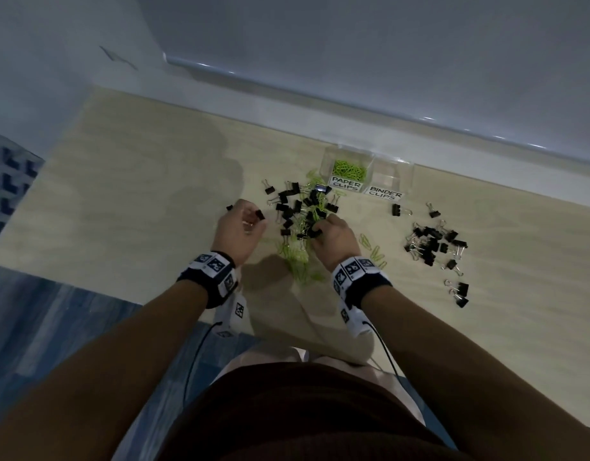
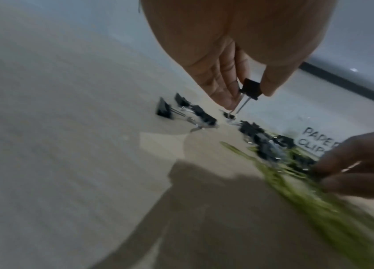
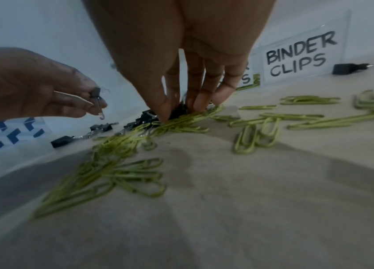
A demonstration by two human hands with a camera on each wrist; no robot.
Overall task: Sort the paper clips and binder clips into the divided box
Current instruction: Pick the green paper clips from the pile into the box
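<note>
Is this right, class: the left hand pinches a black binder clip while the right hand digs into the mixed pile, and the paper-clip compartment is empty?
Not quite. The head view shows the paper-clip compartment already holds green paper clips. The rest stands: left hand, black binder clip, right hand, mixed pile.

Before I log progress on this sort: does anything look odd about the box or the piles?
Yes. The BINDER CLIPS compartment looks empty, while black binder clips lie heaped on the table to its right. The PAPER CLIPS compartment already holds green clips. The left hand pinches one binder clip.
</note>
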